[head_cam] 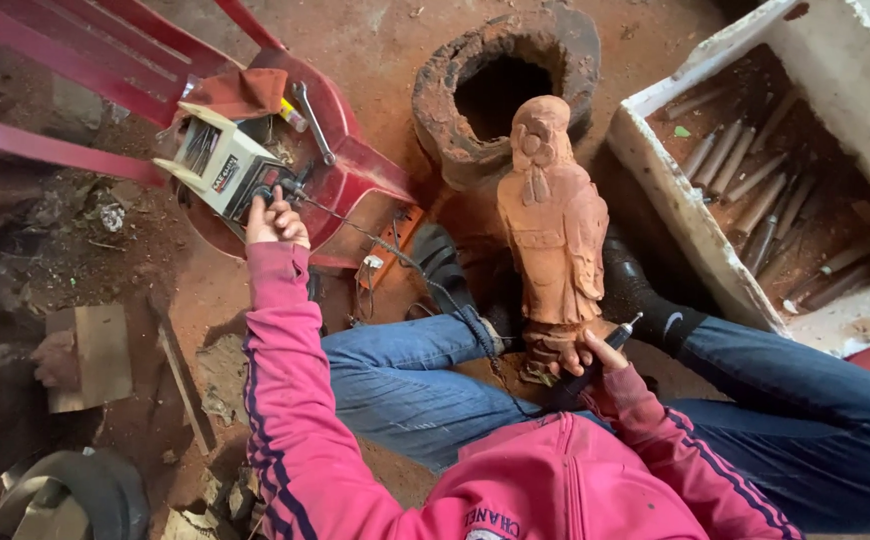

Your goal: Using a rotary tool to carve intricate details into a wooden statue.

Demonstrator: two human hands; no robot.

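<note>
— What colours sit far left?
— A dark red plastic chair [350, 165], with a cream-white control box [223, 168] and a silver wrench [313, 122] on it.
— And in the middle?
— A terracotta-orange carved figure [553, 225] (reddish dust everywhere). Near it, a pink sleeve [285, 390] with navy stripes, blue jeans [405, 375].
— Right?
— An off-white box [690, 235], rust-stained.

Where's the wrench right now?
In the head view, upper left: the wrench lies on the seat of the red plastic chair, just right of the white control box that the left hand touches.

Head-mounted view — steeply downward, close.
</note>
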